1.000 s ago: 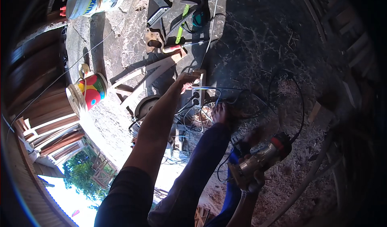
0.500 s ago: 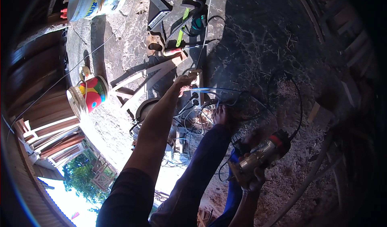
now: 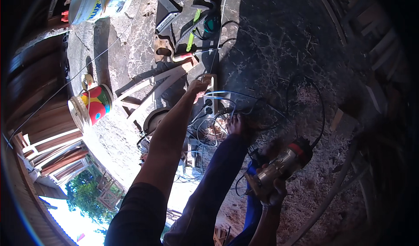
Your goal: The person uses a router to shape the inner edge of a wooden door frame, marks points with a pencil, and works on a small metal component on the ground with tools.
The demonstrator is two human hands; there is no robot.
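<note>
My left hand [image 3: 199,88] reaches forward and is closed at the far end of a pale power strip [image 3: 211,98] on the floor. Black plugs or sockets show on the strip, and blue and black cords [image 3: 235,94] run beside it. Part of my fingers is hidden, so whether they also pinch a plug cannot be made out. Low on the right, my right hand [image 3: 276,192] grips an electric router [image 3: 275,171] with a metal body and a red and black top. The router is tilted, its base toward my legs. Its black cord [image 3: 323,115] loops away to the far side.
A handsaw [image 3: 163,48], a lime-green-handled hammer [image 3: 193,32] and a metal square [image 3: 168,8] lie beyond my left hand. Wooden pieces [image 3: 161,86] lie left of the strip. A colourful bucket [image 3: 94,104] and a white bucket [image 3: 100,1] stand left. My bare foot [image 3: 235,124] is beside the cords.
The whole view has shifted slightly, with the floor things a little further left. My left hand stays at the power strip and my right hand keeps the router.
</note>
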